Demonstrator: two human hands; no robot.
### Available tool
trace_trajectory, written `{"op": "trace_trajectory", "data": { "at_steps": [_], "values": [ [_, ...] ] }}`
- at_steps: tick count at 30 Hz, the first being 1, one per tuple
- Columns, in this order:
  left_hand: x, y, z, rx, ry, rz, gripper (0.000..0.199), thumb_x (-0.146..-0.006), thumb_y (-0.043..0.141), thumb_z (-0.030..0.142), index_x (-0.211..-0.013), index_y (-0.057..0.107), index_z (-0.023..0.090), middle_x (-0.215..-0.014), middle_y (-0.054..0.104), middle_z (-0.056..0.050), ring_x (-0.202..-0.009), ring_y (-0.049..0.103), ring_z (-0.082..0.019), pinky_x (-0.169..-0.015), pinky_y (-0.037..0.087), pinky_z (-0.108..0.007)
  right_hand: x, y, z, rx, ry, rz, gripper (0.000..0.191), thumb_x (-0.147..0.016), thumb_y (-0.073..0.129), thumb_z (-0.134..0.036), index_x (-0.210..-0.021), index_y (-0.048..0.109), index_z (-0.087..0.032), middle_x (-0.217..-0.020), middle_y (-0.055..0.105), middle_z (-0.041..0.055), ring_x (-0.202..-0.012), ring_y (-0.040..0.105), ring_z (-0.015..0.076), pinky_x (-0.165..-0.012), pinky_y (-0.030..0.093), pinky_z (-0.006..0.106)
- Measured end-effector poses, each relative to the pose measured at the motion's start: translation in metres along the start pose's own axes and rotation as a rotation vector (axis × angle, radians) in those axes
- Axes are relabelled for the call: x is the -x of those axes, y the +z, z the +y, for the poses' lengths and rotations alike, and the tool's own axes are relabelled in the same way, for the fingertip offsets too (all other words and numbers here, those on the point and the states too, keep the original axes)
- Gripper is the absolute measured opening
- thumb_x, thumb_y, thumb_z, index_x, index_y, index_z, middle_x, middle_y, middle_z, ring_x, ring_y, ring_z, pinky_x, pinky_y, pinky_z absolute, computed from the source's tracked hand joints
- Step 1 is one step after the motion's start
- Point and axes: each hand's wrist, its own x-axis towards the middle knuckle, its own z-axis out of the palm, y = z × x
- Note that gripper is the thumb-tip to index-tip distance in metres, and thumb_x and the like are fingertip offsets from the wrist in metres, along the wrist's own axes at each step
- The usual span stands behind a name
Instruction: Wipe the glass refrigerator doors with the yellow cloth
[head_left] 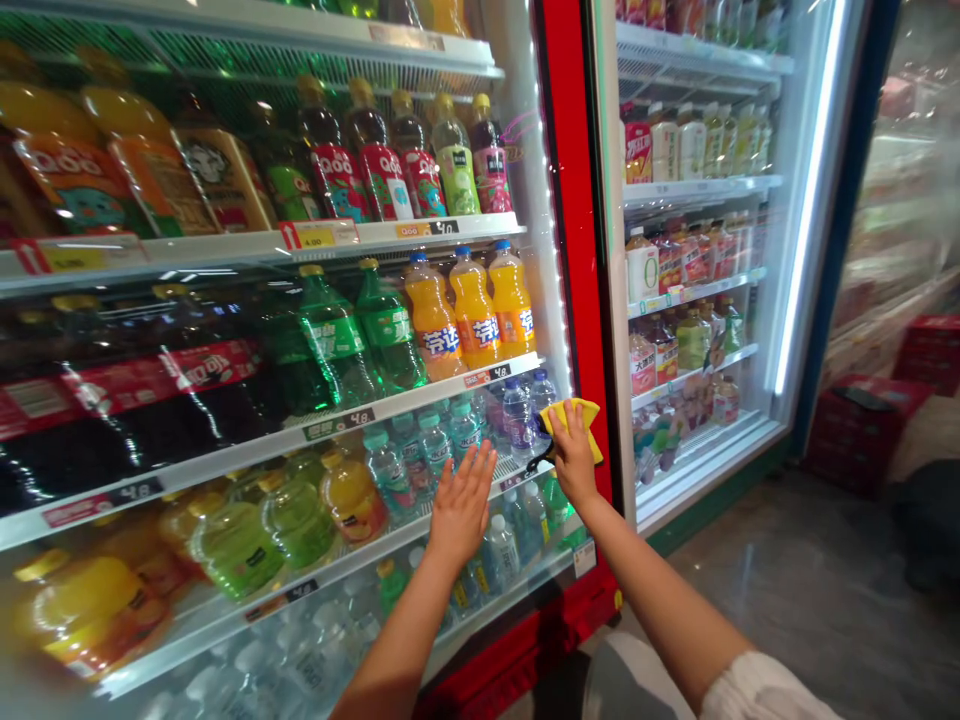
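My right hand (pixel 573 458) presses a yellow cloth (pixel 592 425) with a dark side against the glass door, close to the red door frame (pixel 582 250). My left hand (pixel 463 500) rests flat with fingers stretched out, apparently on the glass, and holds nothing. Behind the glass near my hands stand small clear bottles with teal caps (pixel 433 440) and purple-labelled bottles (pixel 517 412). Orange soda bottles (pixel 472 310) stand on the shelf above.
The fridge shelves hold rows of cola bottles (pixel 202 365), green soda bottles (pixel 390 325) and juice bottles (pixel 360 150). A second lit drink fridge (pixel 697 190) stands at the right. Red boxes (pixel 862 430) sit on the grey floor (pixel 780 560) beyond it.
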Motion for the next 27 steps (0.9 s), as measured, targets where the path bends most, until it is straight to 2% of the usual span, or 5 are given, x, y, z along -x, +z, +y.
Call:
{"op": "trace_trajectory", "data": {
  "at_steps": [4,8,14,22,27],
  "values": [
    [0.004,-0.003,0.002,0.001,-0.021,0.015,0.084,-0.093,0.056,0.028,-0.164,0.012,0.016,-0.169,0.016,-0.005,-0.158,-0.008,-0.018,-0.127,-0.015,-0.046,0.002,0.011,-0.029,-0.005,-0.083,-0.047,0.082,-0.089,0.039,0.002,-0.159,0.031,-0.04,-0.171,0.019,0.0003,-0.159,0.01,0.0272,-0.122,0.029,0.063],
    [0.017,-0.007,-0.005,-0.012,-0.034,0.017,0.087,-0.093,0.057,0.028,-0.164,0.008,0.017,-0.169,0.016,-0.005,-0.158,-0.007,-0.019,-0.128,-0.015,-0.047,0.026,0.003,-0.018,-0.006,-0.24,-0.117,0.079,-0.089,0.042,0.002,-0.153,0.041,-0.043,-0.165,0.036,-0.0008,-0.156,0.023,0.0246,-0.121,0.032,0.06],
    [0.03,-0.011,-0.019,-0.025,-0.059,0.008,0.09,-0.092,0.059,0.029,-0.164,0.007,0.019,-0.17,0.015,-0.006,-0.159,-0.003,-0.022,-0.128,-0.013,-0.047,0.001,0.011,-0.028,-0.021,-0.002,0.078,0.085,-0.084,0.038,0.003,-0.159,0.033,-0.037,-0.169,0.027,0.0041,-0.159,0.012,0.0295,-0.12,0.028,0.067],
    [0.044,-0.01,-0.024,-0.012,-0.068,0.003,0.086,-0.093,0.059,0.029,-0.164,0.011,0.021,-0.169,0.018,-0.004,-0.159,-0.002,-0.02,-0.128,-0.015,-0.045,0.038,0.012,-0.039,0.035,-0.199,-0.103,0.077,-0.089,0.041,0.002,-0.154,0.041,-0.04,-0.164,0.039,0.0024,-0.157,0.022,0.0268,-0.119,0.033,0.062],
    [0.051,-0.014,-0.03,-0.007,-0.068,-0.039,0.086,-0.094,0.059,0.032,-0.164,0.01,0.023,-0.17,0.017,-0.004,-0.159,0.0,-0.021,-0.126,-0.017,-0.047,0.005,0.013,-0.053,0.073,-0.087,-0.013,0.08,-0.088,0.041,0.0,-0.16,0.032,-0.035,-0.167,0.032,0.0075,-0.158,0.012,0.0334,-0.115,0.035,0.067]
  ]
}}
